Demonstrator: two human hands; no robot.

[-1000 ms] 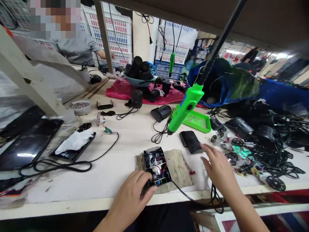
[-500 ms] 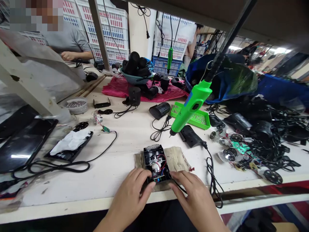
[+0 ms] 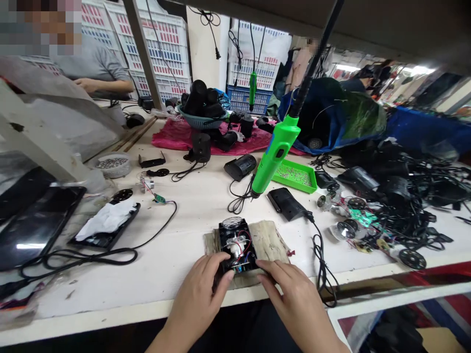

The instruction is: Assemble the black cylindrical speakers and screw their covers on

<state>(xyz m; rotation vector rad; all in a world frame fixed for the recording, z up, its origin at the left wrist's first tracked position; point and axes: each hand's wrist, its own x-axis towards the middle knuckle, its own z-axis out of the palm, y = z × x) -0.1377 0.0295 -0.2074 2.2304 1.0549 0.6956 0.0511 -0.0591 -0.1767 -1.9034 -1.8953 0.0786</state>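
An opened black housing (image 3: 223, 242) lies on a folded beige cloth (image 3: 271, 241) near the table's front edge. Inside it are a motor (image 3: 236, 247), red and blue wires and a small circuit board; a round grille (image 3: 232, 222) closes its far end. My left hand (image 3: 202, 287) grips the lower left side, thumb at the near edge. My right hand (image 3: 289, 289) has its fingertips on the lower right corner, thumb beside the near edge. A green electric screwdriver (image 3: 274, 156) hangs above and beyond the housing, touched by neither hand.
A green screw tray (image 3: 297, 177) and closed black housings (image 3: 289, 203) lie beyond. Cords, motors and boards (image 3: 362, 215) pile up at right. At left are a cloth-topped black shell (image 3: 106, 220), a dark glossy panel (image 3: 40, 220) and a screw tub (image 3: 112, 164). Another person (image 3: 95, 63) sits behind.
The view has shifted slightly, and the hanging screwdriver appears further left and more upright. Both hands stay at the housing, with only small finger shifts.
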